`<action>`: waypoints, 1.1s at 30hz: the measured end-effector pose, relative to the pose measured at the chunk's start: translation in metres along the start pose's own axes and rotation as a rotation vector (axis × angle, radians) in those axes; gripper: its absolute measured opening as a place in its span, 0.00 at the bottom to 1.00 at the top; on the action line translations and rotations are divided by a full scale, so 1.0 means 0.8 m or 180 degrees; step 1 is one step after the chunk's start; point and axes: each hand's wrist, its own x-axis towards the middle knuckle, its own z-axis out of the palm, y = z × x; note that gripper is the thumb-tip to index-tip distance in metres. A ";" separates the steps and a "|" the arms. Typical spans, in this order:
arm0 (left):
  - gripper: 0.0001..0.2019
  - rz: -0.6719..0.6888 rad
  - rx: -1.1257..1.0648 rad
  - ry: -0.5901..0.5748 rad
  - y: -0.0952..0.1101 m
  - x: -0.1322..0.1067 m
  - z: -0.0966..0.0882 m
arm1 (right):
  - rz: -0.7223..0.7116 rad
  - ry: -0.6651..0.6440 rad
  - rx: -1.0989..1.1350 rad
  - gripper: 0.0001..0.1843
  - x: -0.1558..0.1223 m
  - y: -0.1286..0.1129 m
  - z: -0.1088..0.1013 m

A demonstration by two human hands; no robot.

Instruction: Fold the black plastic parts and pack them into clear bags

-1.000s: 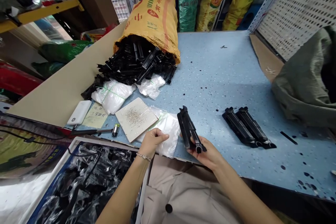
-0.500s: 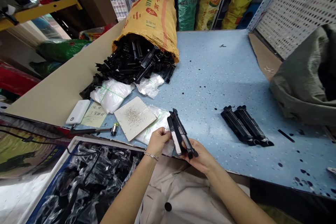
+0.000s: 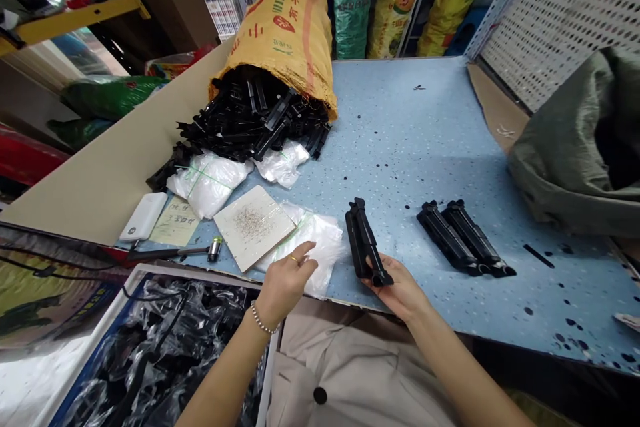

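My right hand [image 3: 397,290] grips the near end of a long black plastic part [image 3: 364,245] that points away from me over the blue table [image 3: 410,140]. My left hand [image 3: 285,279] hovers with fingers stretched out over a stack of clear plastic bags [image 3: 313,247], its fingertips on or just above the top bag. Two more black plastic parts [image 3: 463,247] lie side by side to the right of my right hand.
A yellow sack [image 3: 287,30] spills several black parts [image 3: 253,123] at the back left. Bundled white bags [image 3: 210,177], a white tile with small screws [image 3: 255,225], a white power bank [image 3: 143,215] and a hammer [image 3: 175,253] lie at left. A bin of bagged parts [image 3: 150,347] sits near left; a green sack [image 3: 585,147] is at right.
My right hand brought the black part in against my left hand, then carried it back to the right. My left hand opened and now reaches over the clear bags.
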 end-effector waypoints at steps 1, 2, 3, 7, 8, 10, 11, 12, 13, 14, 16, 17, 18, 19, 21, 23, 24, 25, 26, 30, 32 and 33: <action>0.17 -0.0041 0.0065 0.0040 -0.001 0.001 0.002 | -0.0008 -0.0023 -0.0040 0.15 -0.001 -0.002 0.001; 0.19 -0.0100 0.0071 0.0061 -0.001 0.003 0.003 | -0.0006 -0.0062 -0.0095 0.15 -0.003 -0.004 0.001; 0.20 -0.0173 0.0022 0.0067 -0.002 0.005 0.005 | -0.0004 -0.0099 -0.0153 0.14 -0.006 -0.006 0.001; 0.22 -0.0462 -0.0698 -0.0015 0.002 0.015 0.011 | 0.0104 -0.0074 0.0081 0.12 -0.034 -0.016 -0.002; 0.22 -0.0516 -0.0957 -0.0031 0.003 0.018 0.013 | 0.0249 -0.0117 0.0284 0.13 -0.045 -0.017 -0.004; 0.24 -0.0624 -0.1455 -0.0074 0.007 0.024 0.014 | 0.0785 -0.0441 0.0648 0.17 -0.066 -0.014 -0.009; 0.26 -0.0675 -0.1669 -0.0098 0.008 0.026 0.014 | 0.1095 -0.0662 0.0785 0.19 -0.073 -0.010 -0.011; 0.28 -0.0719 -0.1837 -0.0121 0.010 0.028 0.014 | 0.1388 -0.0865 0.0901 0.19 -0.077 -0.004 -0.014; 0.30 -0.0756 -0.1952 -0.0138 0.013 0.028 0.012 | 0.1635 -0.1022 0.1005 0.19 -0.078 0.003 -0.017; 0.32 -0.0772 -0.2007 -0.0154 0.018 0.028 0.010 | 0.1801 -0.1113 0.1107 0.18 -0.074 0.010 -0.019; 0.35 -0.0657 -0.1970 -0.0259 0.032 0.024 0.005 | 0.1822 -0.1105 0.1159 0.15 -0.060 0.021 -0.021; 0.36 -0.0489 -0.1939 -0.0373 0.041 0.020 0.002 | 0.1674 -0.1039 0.1053 0.13 -0.051 0.025 -0.020; 0.38 -0.0253 -0.1937 -0.0512 0.051 0.016 0.000 | 0.1470 -0.0952 0.0933 0.11 -0.042 0.028 -0.018; 0.39 0.0003 -0.1971 -0.0650 0.061 0.011 -0.003 | 0.1211 -0.0848 0.0753 0.10 -0.035 0.028 -0.015; 0.40 0.0370 -0.2107 -0.0822 0.076 0.003 -0.008 | 0.0616 -0.0587 0.0093 0.08 -0.025 0.026 -0.004; 0.39 0.0429 -0.2187 -0.0800 0.083 -0.003 -0.016 | -0.0049 -0.0344 -0.0897 0.08 -0.025 0.023 0.010; 0.38 0.0390 -0.2158 -0.0770 0.084 -0.007 -0.022 | -0.0375 -0.0304 -0.1431 0.08 -0.028 0.022 0.018; 0.37 0.0343 -0.2077 -0.0748 0.083 -0.011 -0.029 | -0.0620 -0.0375 -0.1857 0.09 -0.032 0.022 0.027; 0.34 0.0299 -0.1948 -0.0730 0.082 -0.018 -0.037 | -0.0737 -0.0577 -0.2085 0.10 -0.038 0.023 0.036; 0.22 0.0014 -0.1133 -0.0563 0.064 -0.078 -0.073 | -0.0436 -0.1855 -0.2194 0.18 -0.066 0.034 0.073; 0.16 -0.0349 -0.0765 -0.0624 0.043 -0.129 -0.088 | -0.0408 -0.2185 -0.2440 0.22 -0.075 0.031 0.081; 0.14 -0.0698 -0.0609 -0.0792 0.030 -0.158 -0.094 | -0.0473 -0.2195 -0.2636 0.23 -0.076 0.025 0.079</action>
